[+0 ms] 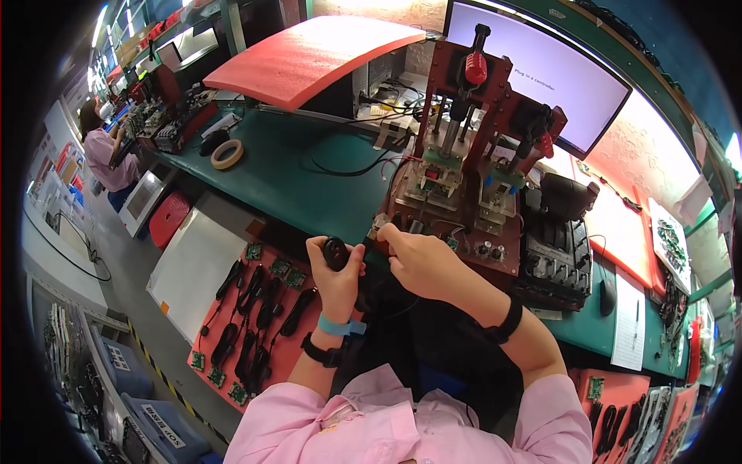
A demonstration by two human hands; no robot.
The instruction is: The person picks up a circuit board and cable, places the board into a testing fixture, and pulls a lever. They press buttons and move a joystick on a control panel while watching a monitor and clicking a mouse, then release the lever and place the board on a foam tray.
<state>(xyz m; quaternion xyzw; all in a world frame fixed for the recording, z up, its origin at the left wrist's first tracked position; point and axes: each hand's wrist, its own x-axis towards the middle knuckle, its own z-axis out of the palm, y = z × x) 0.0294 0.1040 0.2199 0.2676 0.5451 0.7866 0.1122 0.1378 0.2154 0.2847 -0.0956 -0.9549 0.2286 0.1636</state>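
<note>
My left hand [338, 288] is closed around a black rounded object [335, 253], its kind unclear, with the thumb along its side. To its right, my right hand [423, 261] is pinched at the front left corner of a dark red test fixture [495, 264]. A small pale piece [379, 223] shows at its fingertips, too small to name. The fixture carries two upright toggle clamps, one with a bright red handle [475, 68], above clear plates and green circuit boards. Blue and black bands circle my left wrist, a black one my right.
Coiled black cables [249, 290] with small green boards lie on red foam at lower left. A tape roll [227, 155] sits on the green bench [286, 166]. A monitor [541, 77] stands behind the fixture; a mouse [608, 297] lies right. Another person [108, 158] works far left.
</note>
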